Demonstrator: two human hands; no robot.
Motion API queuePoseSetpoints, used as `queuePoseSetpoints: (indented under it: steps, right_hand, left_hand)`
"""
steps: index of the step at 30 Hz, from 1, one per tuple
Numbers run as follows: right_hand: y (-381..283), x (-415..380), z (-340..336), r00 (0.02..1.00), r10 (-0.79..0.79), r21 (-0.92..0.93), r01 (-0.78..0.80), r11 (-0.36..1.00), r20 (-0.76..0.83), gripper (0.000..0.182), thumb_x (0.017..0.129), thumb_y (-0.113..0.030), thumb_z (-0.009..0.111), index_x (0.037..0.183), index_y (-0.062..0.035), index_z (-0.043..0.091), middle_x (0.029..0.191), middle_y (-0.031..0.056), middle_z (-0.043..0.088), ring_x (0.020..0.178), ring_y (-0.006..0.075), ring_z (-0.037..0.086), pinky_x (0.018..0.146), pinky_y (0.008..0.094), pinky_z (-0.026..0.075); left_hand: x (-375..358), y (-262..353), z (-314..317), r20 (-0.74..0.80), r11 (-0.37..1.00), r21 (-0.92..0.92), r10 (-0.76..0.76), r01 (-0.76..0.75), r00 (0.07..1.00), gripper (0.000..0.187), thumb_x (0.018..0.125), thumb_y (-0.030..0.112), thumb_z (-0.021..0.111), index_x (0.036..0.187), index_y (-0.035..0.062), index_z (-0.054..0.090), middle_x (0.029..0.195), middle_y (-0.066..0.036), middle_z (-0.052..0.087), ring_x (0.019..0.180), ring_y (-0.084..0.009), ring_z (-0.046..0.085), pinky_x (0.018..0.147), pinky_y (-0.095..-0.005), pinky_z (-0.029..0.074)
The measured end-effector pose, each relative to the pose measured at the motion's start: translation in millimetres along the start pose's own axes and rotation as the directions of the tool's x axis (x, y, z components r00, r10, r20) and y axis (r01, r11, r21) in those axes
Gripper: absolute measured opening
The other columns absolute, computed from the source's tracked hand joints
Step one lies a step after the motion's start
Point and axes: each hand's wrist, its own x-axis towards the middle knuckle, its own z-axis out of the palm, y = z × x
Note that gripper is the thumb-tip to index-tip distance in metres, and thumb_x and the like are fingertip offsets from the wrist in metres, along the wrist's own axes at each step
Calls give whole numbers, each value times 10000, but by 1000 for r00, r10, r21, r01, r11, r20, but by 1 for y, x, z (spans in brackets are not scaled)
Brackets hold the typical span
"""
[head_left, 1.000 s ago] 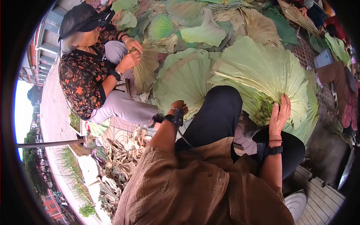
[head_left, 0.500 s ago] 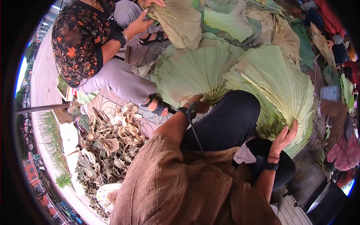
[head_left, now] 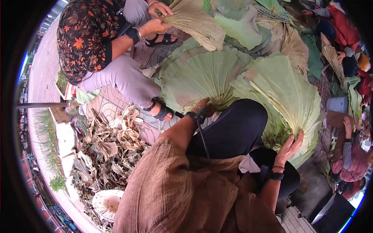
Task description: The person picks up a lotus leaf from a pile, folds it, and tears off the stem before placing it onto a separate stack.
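Observation:
A fan of broad green leaves [head_left: 194, 73] spreads in front of my left knee. My left hand [head_left: 207, 108] is at its gathered lower edge, its fingers shaded and partly hidden by the knee. On the right, pale green folded leaves [head_left: 287, 93] fan upward from a pleated base. My right hand [head_left: 291, 146] has that base between its thumb and nearly straight fingers. Crumpled green leaf pieces [head_left: 281, 138] lie just left of this hand.
A co-worker [head_left: 89, 42] at upper left holds a dry brownish leaf [head_left: 196, 23] with both hands. Withered leaves [head_left: 112, 151] are heaped at lower left, near a patterned hat [head_left: 107, 204]. More leaves lie at the top. Other people and a pale bucket [head_left: 337, 105] are at right.
The co-worker's hands and dry leaf have moved right and slightly down. The view has shifted a little, showing more people at right. My hands keep nearly the same places on the leaves.

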Motion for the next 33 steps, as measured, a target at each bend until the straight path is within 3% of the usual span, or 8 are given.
queuePoseSetpoints:
  steps: [3, 10, 11, 12, 15, 18, 22, 33]
  right_hand:
    - [-2, 0, 0, 1000, -6, -12, 6, 1000, -5, 427, 932, -221, 427, 1284, 21, 421, 1329, 189, 415, 1249, 334, 360, 1050, 412, 254]
    - [0, 0, 0, 1000, -5, 4, 5, 1000, -11, 424, 922, -236, 445, 1259, 21, 442, 1316, 206, 415, 1231, 346, 371, 1035, 434, 269]
    - [0, 0, 0, 1000, -7, 3, 7, 1000, -11, 424, 922, -236, 445, 1259, 21, 442, 1316, 206, 415, 1231, 346, 371, 1035, 434, 269]
    - [0, 0, 0, 1000, -8, 2, 8, 1000, -12, 422, 921, -234, 443, 1257, 22, 442, 1315, 208, 415, 1231, 348, 372, 1036, 437, 267]
    - [-1, -2, 0, 1000, -10, -7, 10, 1000, -7, 416, 926, -219, 434, 1264, 24, 434, 1316, 202, 418, 1240, 342, 367, 1044, 427, 257]
    - [-2, -1, -1, 1000, -10, -12, 10, 1000, -3, 414, 930, -206, 427, 1274, 25, 424, 1319, 195, 419, 1249, 332, 360, 1052, 413, 249]
    - [0, -2, 0, 1000, -4, -6, 4, 1000, 1, 419, 929, -206, 430, 1277, 26, 420, 1324, 196, 412, 1251, 330, 360, 1055, 410, 247]
    - [3, -3, 0, 1000, -1, -1, 1, 1000, -9, 425, 928, -219, 434, 1280, 19, 423, 1336, 198, 402, 1256, 335, 355, 1056, 408, 247]
  left_hand:
    - [-93, 89, 60, -204, 695, -689, -454, 202, 867, 289, 861, 348, 582, 858, 100, 434, 791, -19, 459, 781, -198, 464, 811, -405, 418]
    - [-66, 78, 50, -100, 700, -669, -420, 251, 902, 239, 847, 313, 599, 819, 105, 484, 736, 9, 455, 767, -197, 487, 778, -358, 445]
    - [-42, 60, 34, -164, 975, -4, -220, 222, 962, 239, 826, 314, 609, 838, 97, 511, 759, 6, 489, 798, -212, 514, 791, -356, 449]
    - [-28, 50, 26, -74, 747, 661, -23, 66, 997, 246, 806, 315, 620, 857, 88, 538, 783, 4, 523, 829, -227, 540, 804, -354, 453]
    - [-107, 115, 75, -107, 168, 982, 114, 87, 988, 357, 761, 344, 633, 991, 86, 544, 940, -57, 582, 957, -288, 548, 846, -373, 445]
    - [-109, 96, 92, -556, 711, 677, 324, 191, 766, 520, 696, 359, 679, 1126, 130, 498, 1140, -134, 532, 1091, -343, 487, 887, -403, 424]
    - [-97, 81, 84, -214, 278, 961, 736, 2, 642, 808, 617, 426, 726, 1300, 172, 378, 1195, -167, 451, 1147, -355, 413, 953, -480, 335]
    - [-97, 106, 83, -68, -65, 991, 489, 114, 869, 654, 787, 493, 575, 1358, 269, 347, 1112, -162, 483, 1005, -329, 496, 856, -435, 352]
